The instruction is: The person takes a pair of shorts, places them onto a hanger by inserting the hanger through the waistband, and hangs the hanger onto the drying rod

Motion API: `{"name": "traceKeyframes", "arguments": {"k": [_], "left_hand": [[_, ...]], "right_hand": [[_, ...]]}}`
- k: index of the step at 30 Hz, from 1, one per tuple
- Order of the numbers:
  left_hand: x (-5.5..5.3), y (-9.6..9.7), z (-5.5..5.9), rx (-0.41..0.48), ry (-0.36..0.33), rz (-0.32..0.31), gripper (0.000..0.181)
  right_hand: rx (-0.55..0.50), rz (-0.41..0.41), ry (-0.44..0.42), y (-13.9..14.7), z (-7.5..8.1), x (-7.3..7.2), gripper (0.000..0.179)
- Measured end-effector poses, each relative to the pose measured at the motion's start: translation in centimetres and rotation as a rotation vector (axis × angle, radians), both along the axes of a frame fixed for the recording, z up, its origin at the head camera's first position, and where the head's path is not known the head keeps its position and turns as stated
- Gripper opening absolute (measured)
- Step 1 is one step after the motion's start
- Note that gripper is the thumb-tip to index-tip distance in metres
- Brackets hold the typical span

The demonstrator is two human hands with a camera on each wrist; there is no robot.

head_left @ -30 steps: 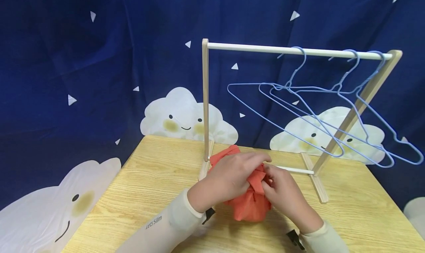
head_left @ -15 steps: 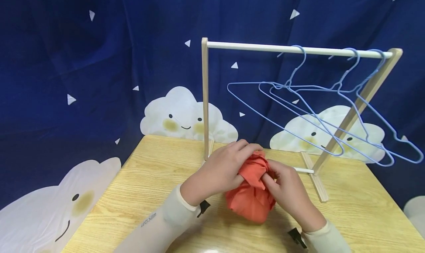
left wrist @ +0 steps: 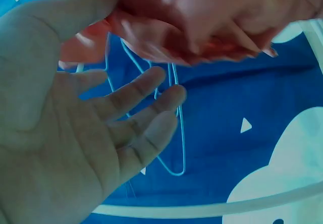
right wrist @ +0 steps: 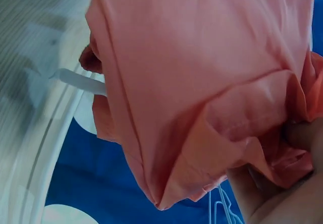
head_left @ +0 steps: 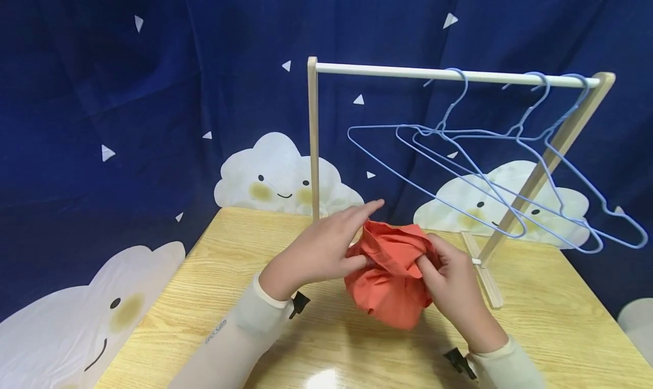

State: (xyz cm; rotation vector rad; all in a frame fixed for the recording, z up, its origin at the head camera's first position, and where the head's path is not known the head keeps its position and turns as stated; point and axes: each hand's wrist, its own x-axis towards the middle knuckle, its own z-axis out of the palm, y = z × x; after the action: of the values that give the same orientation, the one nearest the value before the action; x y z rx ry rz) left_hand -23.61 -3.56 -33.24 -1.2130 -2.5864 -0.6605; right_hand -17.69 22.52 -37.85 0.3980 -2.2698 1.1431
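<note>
A bunched red cloth [head_left: 395,287] hangs above the table between the two hands, its folds loose and its upper edge spread. My right hand [head_left: 454,287] grips it from the right; the thumb lies over the fabric, and in the right wrist view the fingers [right wrist: 247,188] pinch a gathered fold. On the other side, my left hand [head_left: 318,253] is spread with straight fingers raised. Its thumb reaches the cloth, as the left wrist view also shows, while the other fingers [left wrist: 146,138] stand apart from it. The cloth's exact kind cannot be told from its folds.
Behind the cloth stands a wooden rack with a white top rail [head_left: 377,70]. Several blue wire hangers [head_left: 454,117] hang from its right part. The wooden table [head_left: 245,236] ends before a dark blue curtain [head_left: 102,66] with white clouds.
My left hand has let go of the cloth's top, moved left and straightened its fingers. The cloth has risen slightly and spread at its top. My right hand keeps its grip.
</note>
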Motion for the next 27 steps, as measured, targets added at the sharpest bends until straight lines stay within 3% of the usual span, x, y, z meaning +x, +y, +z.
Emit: {"name": "traceKeyframes", "arguments": {"k": [4, 9, 14, 18, 23, 27], "left_hand": [[-0.4, -0.5, -0.1, -0.046, -0.063, 0.036, 0.100], [-1.1, -0.7, -0.8, -0.163, -0.110, 0.065, 0.084], [-2.1, -0.8, -2.2, -0.273, -0.139, 0.057, 0.075], [-2.9, -0.5, -3.5, -0.282, -0.151, 0.005, 0.074], [-3.9, 0.5, -4.7, -0.242, -0.170, -0.088, 0.044], [-4.6, 1.1, -5.4, -0.215, -0.253, -0.146, 0.026]], "right_hand": [[-0.120, 0.035, -0.032, 0.3, 0.5, 0.1, 0.022], [-0.222, 0.094, -0.036, 0.6, 0.9, 0.2, 0.018], [-0.268, 0.155, -0.035, 0.8, 1.3, 0.4, 0.015], [-0.330, 0.271, -0.055, 1.0, 1.6, 0.6, 0.015], [-0.390, 0.360, -0.051, 0.8, 1.6, 1.0, 0.024], [-0.430, 0.427, -0.002, 0.2, 1.6, 1.4, 0.029]]}}
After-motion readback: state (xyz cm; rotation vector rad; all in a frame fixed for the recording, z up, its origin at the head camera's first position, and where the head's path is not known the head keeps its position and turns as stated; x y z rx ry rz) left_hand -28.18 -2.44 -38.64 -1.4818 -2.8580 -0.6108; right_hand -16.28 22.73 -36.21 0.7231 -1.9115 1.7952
